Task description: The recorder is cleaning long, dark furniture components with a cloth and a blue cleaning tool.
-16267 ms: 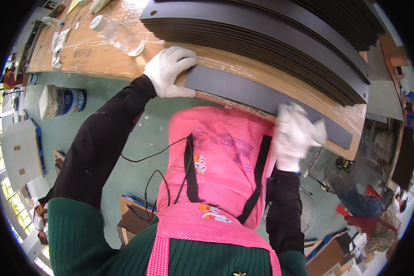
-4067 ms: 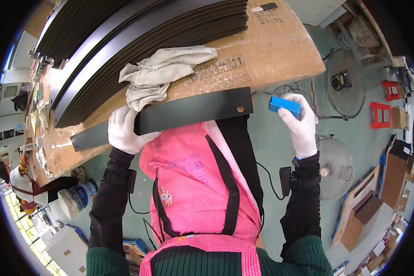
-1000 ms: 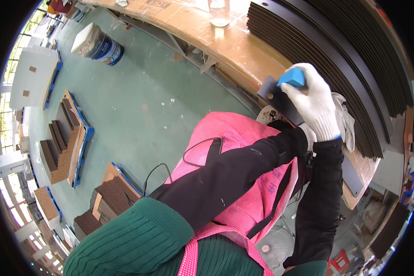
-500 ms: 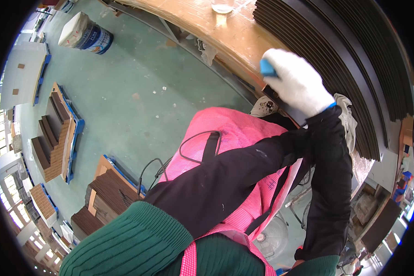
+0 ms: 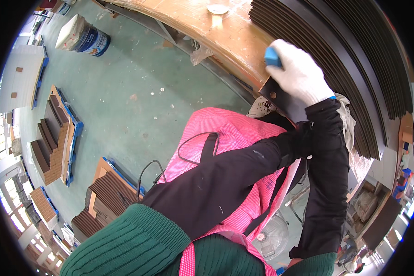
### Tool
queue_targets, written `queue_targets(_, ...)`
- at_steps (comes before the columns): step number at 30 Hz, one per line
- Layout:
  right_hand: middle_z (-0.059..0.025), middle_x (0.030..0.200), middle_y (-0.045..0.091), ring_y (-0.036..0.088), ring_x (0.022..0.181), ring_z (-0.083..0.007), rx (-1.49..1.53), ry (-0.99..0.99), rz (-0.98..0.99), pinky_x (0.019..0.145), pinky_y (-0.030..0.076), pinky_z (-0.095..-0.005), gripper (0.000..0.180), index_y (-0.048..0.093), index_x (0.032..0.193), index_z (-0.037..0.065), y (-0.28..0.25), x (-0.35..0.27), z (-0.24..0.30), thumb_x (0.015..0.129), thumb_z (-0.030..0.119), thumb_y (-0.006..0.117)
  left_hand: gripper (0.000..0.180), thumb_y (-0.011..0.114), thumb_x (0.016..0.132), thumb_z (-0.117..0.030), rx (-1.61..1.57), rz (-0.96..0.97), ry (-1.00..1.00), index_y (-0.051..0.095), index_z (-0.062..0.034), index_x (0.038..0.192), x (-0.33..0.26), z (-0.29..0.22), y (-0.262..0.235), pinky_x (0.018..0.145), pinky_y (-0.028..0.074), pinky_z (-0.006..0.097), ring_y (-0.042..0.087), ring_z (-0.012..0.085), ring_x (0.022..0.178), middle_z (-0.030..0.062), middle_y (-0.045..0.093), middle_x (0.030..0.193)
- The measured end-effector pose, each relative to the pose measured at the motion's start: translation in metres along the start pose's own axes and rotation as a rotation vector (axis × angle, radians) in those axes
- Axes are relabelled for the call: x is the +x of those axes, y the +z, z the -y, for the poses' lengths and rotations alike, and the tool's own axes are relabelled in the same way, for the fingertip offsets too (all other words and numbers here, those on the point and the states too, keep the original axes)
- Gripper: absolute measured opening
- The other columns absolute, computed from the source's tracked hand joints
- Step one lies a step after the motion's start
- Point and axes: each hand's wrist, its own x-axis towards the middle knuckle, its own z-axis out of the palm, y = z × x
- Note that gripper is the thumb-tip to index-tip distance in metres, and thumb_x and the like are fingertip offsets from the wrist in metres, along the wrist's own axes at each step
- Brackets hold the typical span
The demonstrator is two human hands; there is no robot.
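My right hand [image 5: 301, 76], in a white glove, is closed around a small blue block [image 5: 272, 57], whose exact kind I cannot make out. Just under that hand lies a dark board [image 5: 284, 100] with a round hole near its end, partly covered by the glove and sleeve. My left forearm [image 5: 225, 177], in a black sleeve, crosses over my pink apron [image 5: 230, 122] toward the right wrist. The left hand itself is hidden behind the right arm.
A plastic-wrapped workbench [image 5: 188, 23] bears a clear cup [image 5: 217, 6] and stacked dark slats [image 5: 326, 55]. Beside my right wrist hangs a pale cloth [image 5: 346, 119]. A blue-and-white bucket [image 5: 89, 40], pallets of brown panels [image 5: 112, 191] and a fan [image 5: 270, 237] stand on the green floor.
My right hand has shifted slightly upward with the blue block. More of the dark board and its hole shows below the glove. The view has moved a little.
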Motion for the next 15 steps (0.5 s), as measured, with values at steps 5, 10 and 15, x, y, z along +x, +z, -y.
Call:
queue_targets(5,-0.0178,0.104,0.072,0.072,0.099,-0.0401,0.18,0.108,-0.137,0.087,0.058,-0.05,0.03,0.064,0.114,0.009,0.007,-0.014,-0.005,0.088,0.023,0.073,0.064,0.088,0.072,-0.027,0.008,0.004,-0.001,0.066,-0.014,0.131,-0.002,0.002,-0.001,0.104,0.055,0.04,0.068,0.0258,0.12,0.014,0.071,0.128)
queue_targets(10,-0.0165,0.102,0.072,0.072,0.099,-0.0403,0.016,0.016,0.014,0.088,0.058,-0.0506,0.027,0.063,0.11,0.01,0.01,-0.012,0.021,0.089,0.024,0.072,0.063,0.087,0.072,-0.027,0.018,0.02,0.013,0.067,-0.014,0.131,-0.002,0.002,-0.002,0.104,0.055,0.04,0.068,0.0258,0.12,0.0141,0.071,0.128)
queue_targets(15,-0.0184,0.103,0.074,0.074,0.097,-0.0412,-0.048,0.295,-0.272,0.084,0.059,-0.0507,0.038,0.064,0.117,0.009,0.01,-0.013,-0.017,0.088,0.03,0.076,0.062,0.087,0.073,-0.028,0.022,0.036,0.022,0.067,-0.0139,0.13,-0.003,-0.001,-0.003,0.104,0.055,0.04,0.068,0.0258,0.121,0.0142,0.071,0.128)
